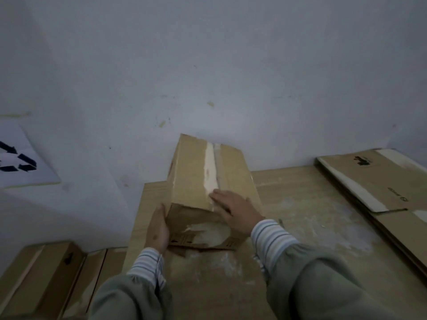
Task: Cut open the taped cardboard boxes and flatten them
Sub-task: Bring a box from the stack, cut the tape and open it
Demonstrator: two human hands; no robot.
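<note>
The frame is dim and slightly blurred. The cardboard box (208,181) stands on the wooden surface (300,215), its far end against the white wall (208,65). A strip of pale tape (210,169) runs along the top face of the box; torn pale patches mark its near end face. Print on that near face is too blurred to read. The underside of the box and its far end are hidden.

Left hand (158,229): pressed flat against the left near corner of the box, fingers extended and together, palm on the cardboard. The fingertips are hidden behind the box edge. The hand braces the box and does not enclose it.

Right hand (233,210): laid palm-down on top of the box at its near end, fingers (219,197) spread and flat, tips touching the near end of the tape. No tool can be made out in either hand.

Both striped cuffs and grey-green sleeves are cut off by the lower frame edge.

Right of the box, flattened cardboard (369,188) lies stacked on the surface, cut off by the right frame edge. Left of and below the box, further boxes (46,280) are partly out of frame. Left of the box, a white sheet (25,158) with dark arrows on the wall is cut off.
</note>
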